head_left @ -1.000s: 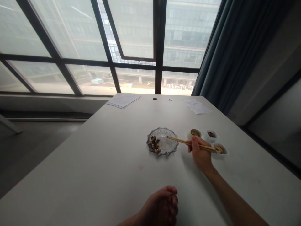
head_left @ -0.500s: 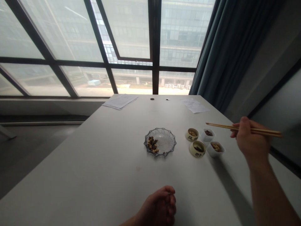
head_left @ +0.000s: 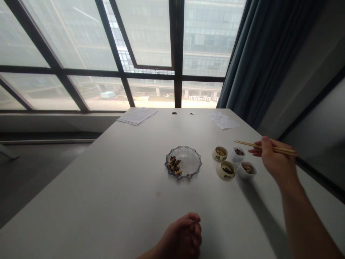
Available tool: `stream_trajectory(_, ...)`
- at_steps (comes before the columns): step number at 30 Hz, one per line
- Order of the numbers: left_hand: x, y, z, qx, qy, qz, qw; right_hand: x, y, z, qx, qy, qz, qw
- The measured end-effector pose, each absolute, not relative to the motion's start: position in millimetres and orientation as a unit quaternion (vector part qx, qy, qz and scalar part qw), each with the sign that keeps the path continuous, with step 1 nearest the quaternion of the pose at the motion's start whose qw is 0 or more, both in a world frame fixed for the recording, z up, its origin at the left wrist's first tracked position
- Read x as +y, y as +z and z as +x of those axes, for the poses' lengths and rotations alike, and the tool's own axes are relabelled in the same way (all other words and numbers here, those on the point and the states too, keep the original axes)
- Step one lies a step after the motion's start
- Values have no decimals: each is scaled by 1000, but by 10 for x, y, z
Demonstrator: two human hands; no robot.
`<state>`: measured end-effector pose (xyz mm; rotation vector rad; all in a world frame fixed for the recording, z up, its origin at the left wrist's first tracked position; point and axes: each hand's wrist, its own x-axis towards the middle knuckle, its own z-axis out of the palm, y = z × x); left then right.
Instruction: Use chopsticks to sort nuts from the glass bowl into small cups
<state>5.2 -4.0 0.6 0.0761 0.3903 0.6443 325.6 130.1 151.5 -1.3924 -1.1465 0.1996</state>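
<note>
a dark-framed glass window (head_left: 148, 36) is filling twelve o'clock, a pleated blue curtain (head_left: 258, 54) hanging at two, above a smooth white table (head_left: 121, 187). a scalloped clear-glass plate (head_left: 191, 162) is sitting mid-table; at its three o'clock the right hand (head_left: 277, 162) is pinching wooden chopsticks (head_left: 284, 150), and at six the left hand (head_left: 183, 233) is lying half-curled, whether holding anything i cannot tell. between plate and right hand, two round lettered cups (head_left: 226, 176) and two squarish white cups (head_left: 245, 176) are holding small morsels (head_left: 247, 167).
</note>
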Motion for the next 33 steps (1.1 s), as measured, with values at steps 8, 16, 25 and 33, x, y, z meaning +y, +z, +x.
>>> stream_trajectory(8, -25, 36, 53, 186, 310, 32, 932, 1155, 1207, 2227, -589, 320, -481, 565)
stream_trajectory(16, -45, 36, 56, 191, 316, 34, 929, 1163, 694, 1858, -640, 370, -447, 503)
stream_trajectory(25, -43, 22, 62, 196, 314, 30, 928, 1270, 579, 1837, -601, 417, -456, 507)
stream_trajectory(33, -39, 82, 57, 196, 313, 25, 929, 1262, 546, 1777, -588, 443, -435, 518)
